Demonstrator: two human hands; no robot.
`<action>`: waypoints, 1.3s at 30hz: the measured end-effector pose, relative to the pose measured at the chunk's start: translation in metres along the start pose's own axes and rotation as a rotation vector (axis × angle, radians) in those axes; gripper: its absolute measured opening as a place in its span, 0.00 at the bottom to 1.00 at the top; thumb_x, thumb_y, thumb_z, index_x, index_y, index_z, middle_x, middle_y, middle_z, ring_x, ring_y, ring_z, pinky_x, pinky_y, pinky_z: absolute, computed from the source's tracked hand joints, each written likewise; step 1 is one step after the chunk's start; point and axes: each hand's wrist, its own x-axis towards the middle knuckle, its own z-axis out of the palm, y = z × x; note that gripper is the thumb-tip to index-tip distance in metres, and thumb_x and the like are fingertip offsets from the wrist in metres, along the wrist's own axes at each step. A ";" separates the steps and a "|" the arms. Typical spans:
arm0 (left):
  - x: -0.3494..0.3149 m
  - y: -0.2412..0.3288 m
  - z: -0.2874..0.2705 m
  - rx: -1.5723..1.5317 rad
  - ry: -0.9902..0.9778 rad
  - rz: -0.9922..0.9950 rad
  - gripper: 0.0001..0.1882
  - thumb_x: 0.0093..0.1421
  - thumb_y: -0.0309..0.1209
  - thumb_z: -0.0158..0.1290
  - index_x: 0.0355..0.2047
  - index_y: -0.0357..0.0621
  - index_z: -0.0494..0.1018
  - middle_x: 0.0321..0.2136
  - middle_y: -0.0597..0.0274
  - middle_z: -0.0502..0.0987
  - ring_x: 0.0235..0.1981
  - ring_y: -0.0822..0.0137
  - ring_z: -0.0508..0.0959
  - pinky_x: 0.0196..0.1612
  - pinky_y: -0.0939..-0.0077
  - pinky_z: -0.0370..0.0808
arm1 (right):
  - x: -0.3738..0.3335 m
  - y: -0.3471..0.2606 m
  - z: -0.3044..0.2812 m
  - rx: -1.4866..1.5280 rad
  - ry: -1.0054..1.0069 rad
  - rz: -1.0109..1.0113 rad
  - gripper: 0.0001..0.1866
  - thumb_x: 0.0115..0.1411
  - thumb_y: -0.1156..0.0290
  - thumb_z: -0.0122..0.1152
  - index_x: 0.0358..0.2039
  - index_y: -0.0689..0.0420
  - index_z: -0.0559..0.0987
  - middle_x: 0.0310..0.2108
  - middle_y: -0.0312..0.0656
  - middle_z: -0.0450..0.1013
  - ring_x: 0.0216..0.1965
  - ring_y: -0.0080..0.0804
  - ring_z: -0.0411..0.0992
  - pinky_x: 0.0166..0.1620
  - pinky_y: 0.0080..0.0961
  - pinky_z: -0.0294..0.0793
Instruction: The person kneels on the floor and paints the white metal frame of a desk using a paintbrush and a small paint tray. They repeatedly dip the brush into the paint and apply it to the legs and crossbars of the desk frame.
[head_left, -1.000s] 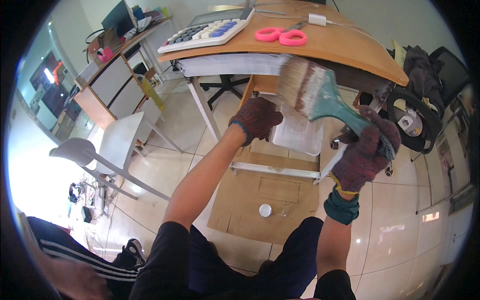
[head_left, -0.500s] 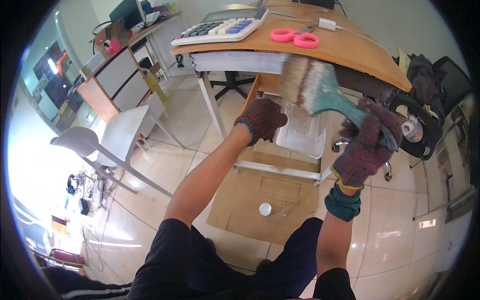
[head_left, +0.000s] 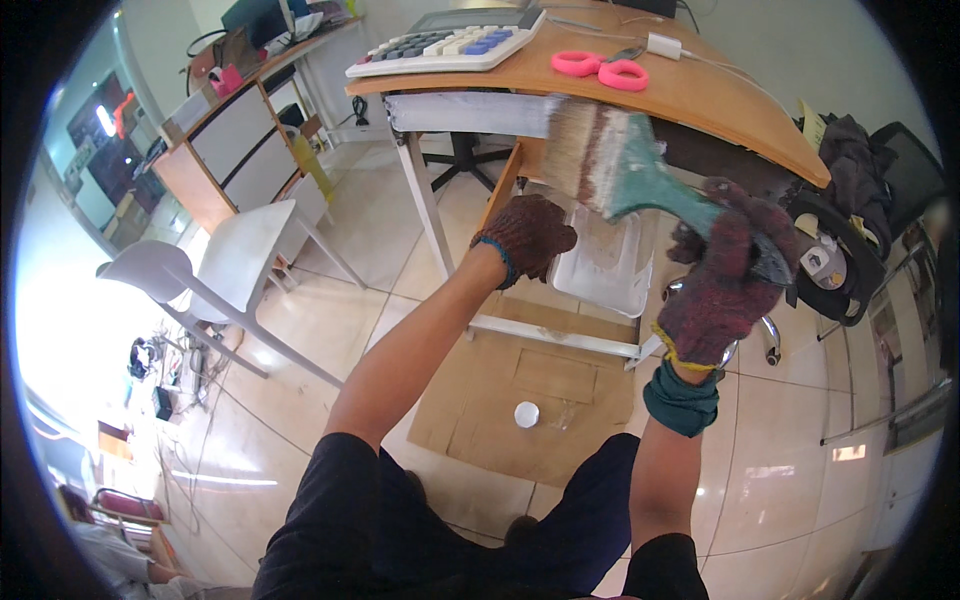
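Observation:
My right hand (head_left: 728, 275), in a dark red knitted glove, grips the green handle of a wide paintbrush (head_left: 640, 175). Its pale bristles point left, against or just in front of the white-smeared front rail (head_left: 460, 113) under the desk top; whether they touch is unclear. In a brown knitted glove, my left hand (head_left: 527, 238) is closed on the left edge of a translucent white plastic tub (head_left: 605, 278), held below the brush. White residue coats the tub's inside. The fingers behind its rim are hidden.
On the wooden desk (head_left: 740, 120) lie a large calculator (head_left: 450, 45), pink-handled scissors (head_left: 600, 68) and a white adapter with a cable. Cardboard (head_left: 480, 400) with a small white lid (head_left: 527, 414) covers the floor below. A pale chair (head_left: 240, 250) stands left; a black chair (head_left: 840, 270), right.
The brush has shifted slightly left along the rail, with my right hand turning a little. My left hand and the tub stay nearly in place. The view has moved slightly.

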 end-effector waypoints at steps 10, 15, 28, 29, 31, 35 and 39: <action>-0.003 0.024 -0.015 -0.002 0.125 -0.004 0.12 0.49 0.34 0.47 0.16 0.40 0.74 0.16 0.53 0.75 0.22 0.58 0.78 0.29 0.67 0.76 | 0.004 -0.013 0.003 0.041 -0.099 0.039 0.17 0.55 0.68 0.61 0.42 0.59 0.69 0.33 0.47 0.75 0.20 0.27 0.72 0.17 0.15 0.70; -0.004 0.012 -0.012 0.161 0.073 0.062 0.12 0.54 0.37 0.46 0.20 0.44 0.72 0.15 0.56 0.74 0.20 0.60 0.78 0.27 0.67 0.74 | 0.005 -0.009 0.007 -0.114 0.057 0.008 0.15 0.56 0.66 0.58 0.41 0.60 0.69 0.31 0.44 0.75 0.24 0.26 0.73 0.19 0.14 0.71; 0.007 0.047 -0.039 -0.361 -0.031 -0.334 0.19 0.53 0.43 0.46 0.18 0.38 0.71 0.11 0.51 0.72 0.17 0.56 0.75 0.28 0.65 0.73 | 0.007 0.000 -0.043 -0.132 0.028 -0.195 0.16 0.56 0.67 0.58 0.42 0.58 0.68 0.33 0.49 0.74 0.30 0.35 0.75 0.23 0.21 0.78; 0.006 0.049 -0.040 -0.338 -0.039 -0.320 0.19 0.54 0.43 0.46 0.18 0.38 0.72 0.10 0.51 0.72 0.16 0.56 0.76 0.28 0.65 0.73 | 0.006 0.000 -0.041 -0.147 0.056 -0.203 0.15 0.57 0.66 0.58 0.42 0.58 0.69 0.33 0.48 0.74 0.29 0.34 0.75 0.22 0.20 0.77; 0.005 0.050 -0.042 -0.346 -0.052 -0.328 0.19 0.54 0.43 0.46 0.18 0.38 0.72 0.10 0.52 0.72 0.16 0.58 0.76 0.27 0.65 0.73 | 0.009 -0.009 -0.041 -0.203 0.105 -0.191 0.14 0.58 0.65 0.57 0.40 0.59 0.69 0.32 0.48 0.74 0.27 0.32 0.74 0.22 0.19 0.76; 0.005 0.053 -0.043 -0.423 -0.055 -0.367 0.20 0.54 0.43 0.46 0.18 0.38 0.72 0.10 0.54 0.72 0.15 0.61 0.76 0.26 0.66 0.73 | 0.014 -0.021 -0.067 -0.270 0.234 -0.151 0.15 0.58 0.62 0.55 0.37 0.61 0.71 0.32 0.50 0.74 0.21 0.29 0.72 0.18 0.17 0.72; 0.006 0.053 -0.040 -0.409 -0.012 -0.342 0.20 0.54 0.43 0.46 0.17 0.39 0.71 0.10 0.55 0.72 0.15 0.61 0.76 0.26 0.66 0.73 | 0.003 -0.030 -0.065 -0.235 0.209 -0.106 0.14 0.57 0.64 0.56 0.37 0.62 0.71 0.31 0.49 0.75 0.21 0.29 0.73 0.17 0.18 0.71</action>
